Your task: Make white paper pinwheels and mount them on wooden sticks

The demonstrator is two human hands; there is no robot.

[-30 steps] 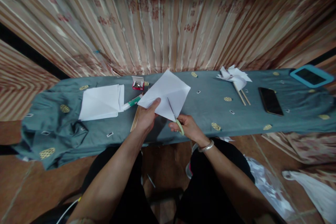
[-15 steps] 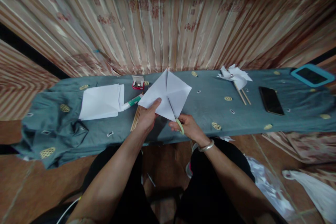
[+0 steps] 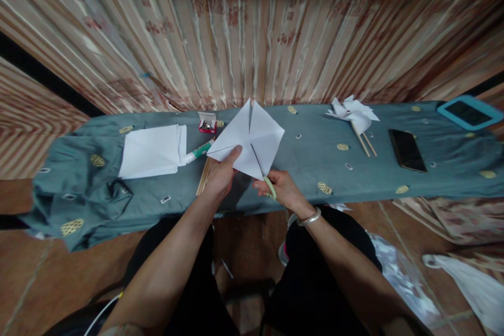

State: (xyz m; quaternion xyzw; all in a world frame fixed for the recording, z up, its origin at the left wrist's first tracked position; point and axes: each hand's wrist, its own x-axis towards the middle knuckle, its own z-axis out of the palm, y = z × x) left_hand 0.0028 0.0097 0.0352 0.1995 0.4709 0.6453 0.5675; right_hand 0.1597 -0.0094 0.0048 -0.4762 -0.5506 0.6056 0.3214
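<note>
Left hand (image 3: 221, 174) pinches paper (image 3: 265, 131), right hand (image 3: 284, 188) grips scissors (image 3: 270, 187), far slit (image 3: 251, 117) gaping wider now.

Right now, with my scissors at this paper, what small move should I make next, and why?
I'd probably squeeze the scissors gently with your right hand: one blade lies over the paper from the near corner toward the middle, and your left hand grips the sheet. The far corner is already slit. I can't see the other blade.
</note>
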